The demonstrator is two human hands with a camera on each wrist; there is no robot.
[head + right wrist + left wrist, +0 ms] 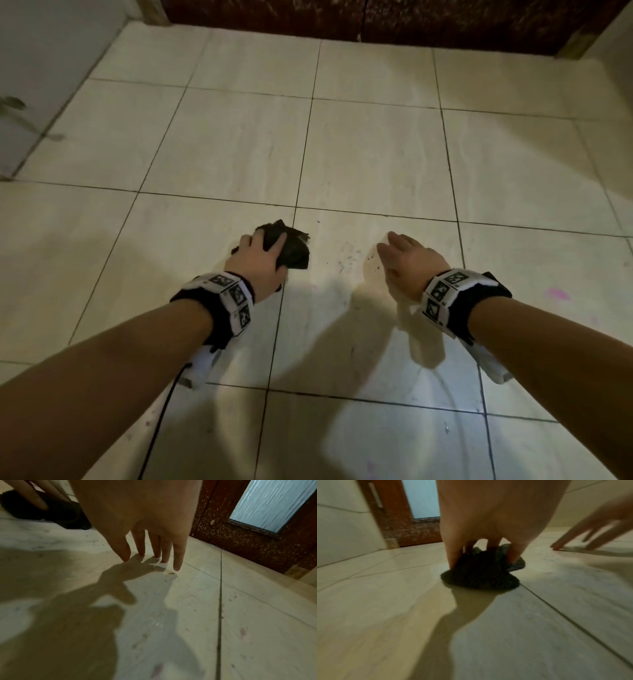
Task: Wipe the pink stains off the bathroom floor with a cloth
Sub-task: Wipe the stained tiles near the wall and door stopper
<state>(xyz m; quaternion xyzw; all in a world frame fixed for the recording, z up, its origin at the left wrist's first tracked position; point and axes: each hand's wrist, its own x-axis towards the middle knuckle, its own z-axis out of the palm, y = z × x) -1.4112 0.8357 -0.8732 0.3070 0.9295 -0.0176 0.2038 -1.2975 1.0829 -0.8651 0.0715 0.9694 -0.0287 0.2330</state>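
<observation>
- Head view: the left hand (257, 262) sits on a dark cloth (291, 248) bunched on the floor (376, 154), near the crossing of two grout lines.
- Its fingers curl down over the cloth and grip it; most of the cloth shows to the right of the hand.
- The right hand (407, 263) is well to the right of the cloth, palm down, fingers straight and close together, holding nothing.
- Small dark specks lie on the tile between the two hands.
- A bright pink stain (558, 294) lies right of the right wrist; a fainter one (371, 469) shows at the near edge.
- A brown door (376, 20) closes off the far side.
- Left wrist view: the left hand (488, 520) comes straight down onto the cloth (479, 573), fingertips dug into its top, slightly spread.
- The cloth rests on the floor (385, 601), just left of a grout line.
- The right hand (599, 531) shows at the right, blurred, fingers straight and apart, tips at the floor.
- Right wrist view: the right hand (137, 513) points down, its fingers (177, 555) straight and slightly parted, tips at or just above the floor (188, 615); I cannot tell if they touch.
- The cloth (56, 515) lies at the far left under the left hand's fingers (34, 500).
- Faint pink stains (242, 632) mark the near tiles.
- The door (240, 536) stands at the right.
</observation>
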